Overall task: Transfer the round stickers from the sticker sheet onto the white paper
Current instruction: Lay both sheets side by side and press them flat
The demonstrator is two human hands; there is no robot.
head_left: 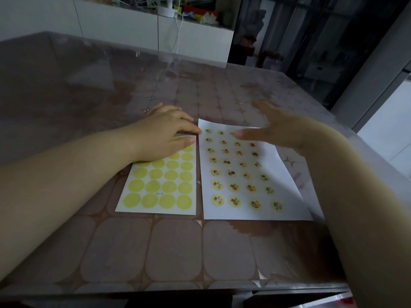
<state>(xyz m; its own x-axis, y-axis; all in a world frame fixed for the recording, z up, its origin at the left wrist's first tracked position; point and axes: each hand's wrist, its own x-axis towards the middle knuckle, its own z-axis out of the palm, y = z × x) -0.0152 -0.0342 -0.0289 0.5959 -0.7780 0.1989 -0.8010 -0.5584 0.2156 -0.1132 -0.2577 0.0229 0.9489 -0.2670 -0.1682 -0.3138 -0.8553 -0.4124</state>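
Round stickers (233, 187) sit in rows on white paper (287, 196), far end under our hovering right grip (282, 127), fingers spread. Our left grip (164, 132) presses flat, fingers straight, on sticker sheet (155, 186) on desk (178, 252).

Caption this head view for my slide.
Left hand rests on the sticker sheet; right hand hovers over the sticker-covered white paper.

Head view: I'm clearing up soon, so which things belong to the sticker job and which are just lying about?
Job: sticker sheet, white paper, round stickers, left hand, right hand.
Lying about: white fan, cable, clutter on the cabinet.
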